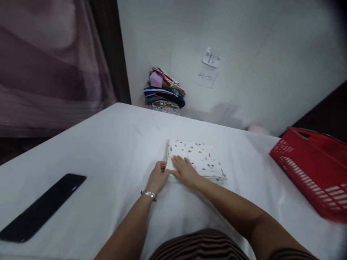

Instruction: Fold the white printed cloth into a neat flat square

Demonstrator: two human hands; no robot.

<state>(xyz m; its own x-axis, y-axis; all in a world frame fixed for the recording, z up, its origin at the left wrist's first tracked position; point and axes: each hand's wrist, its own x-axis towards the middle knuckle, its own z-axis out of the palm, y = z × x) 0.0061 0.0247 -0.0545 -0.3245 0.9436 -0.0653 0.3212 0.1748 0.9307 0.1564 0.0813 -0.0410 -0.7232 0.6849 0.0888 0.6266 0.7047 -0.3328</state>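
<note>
A white cloth with small printed figures [202, 153], folded into a thick rectangle, lies flat on the white-covered table [108, 144]. At its near left corner my left hand [158, 177] pinches the folded edge, with the fingertips partly hidden behind the cloth. A silver bracelet [149, 195] circles my left wrist. My right hand [187, 171] rests palm down on the cloth's top left part, fingers stretched out, its thumb close to my left hand.
On the left of the table lies a long black flat object [43, 207]. A red plastic basket [311, 173] stands at the right edge. Behind the table, a stack of folded fabrics [165, 90] rises against the wall, where paper notes [211, 59] hang. A pinkish curtain [54, 72] covers the far left.
</note>
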